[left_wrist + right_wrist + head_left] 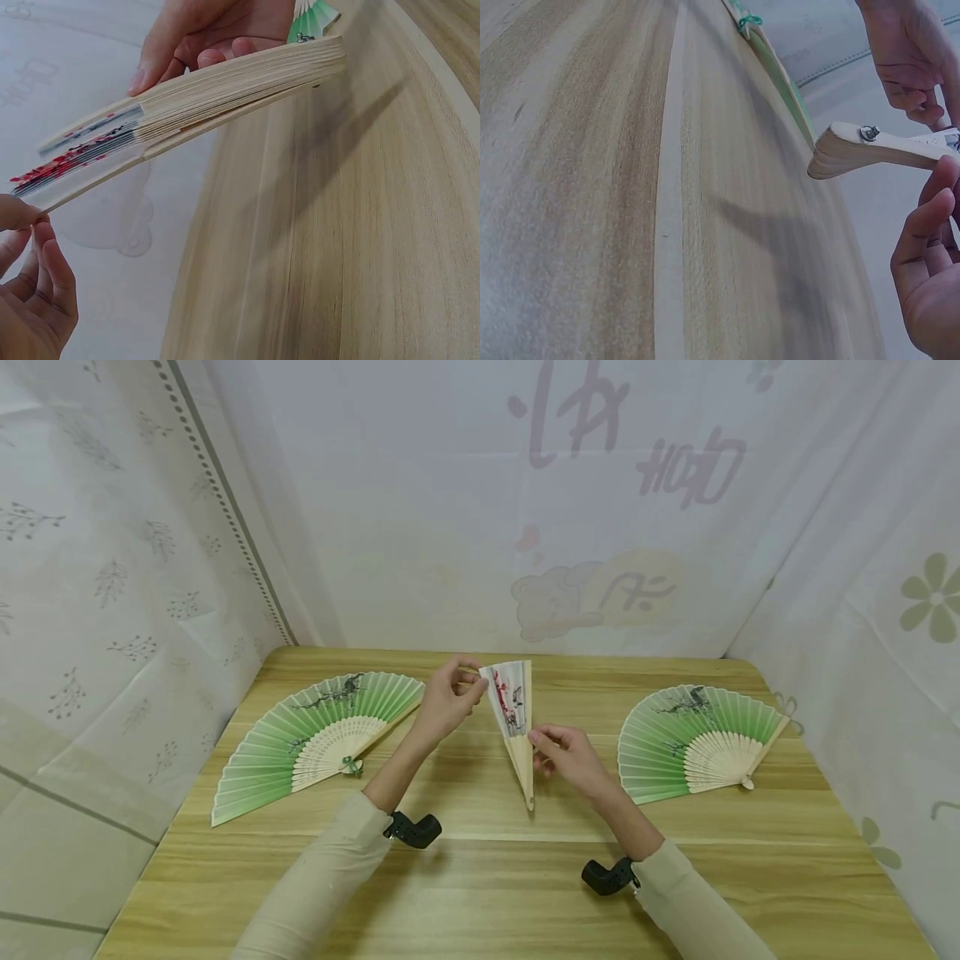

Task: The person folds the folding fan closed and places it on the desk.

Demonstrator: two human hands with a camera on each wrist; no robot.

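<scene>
A narrowly opened folding fan [510, 706] with a white leaf, red blossoms and pale wooden ribs is held up above the table's middle. My left hand [452, 697] pinches the upper left corner of the leaf between thumb and finger. On the other side, my right hand [572, 758] grips the right outer rib about halfway up. In the left wrist view the fan's ribs [240, 90] lie stacked, with gaps near the outer sticks. The right wrist view shows the metal rivet [868, 133] at the fan's pivot end, pointing away from both hands.
A spread green fan [322, 743] with a green tie [351, 766] lies left on the wooden table [480, 893]. Another spread green fan [697, 739] lies right, its looped cord [789, 714] near the table edge. Printed curtains [420, 510] hang behind and at both sides.
</scene>
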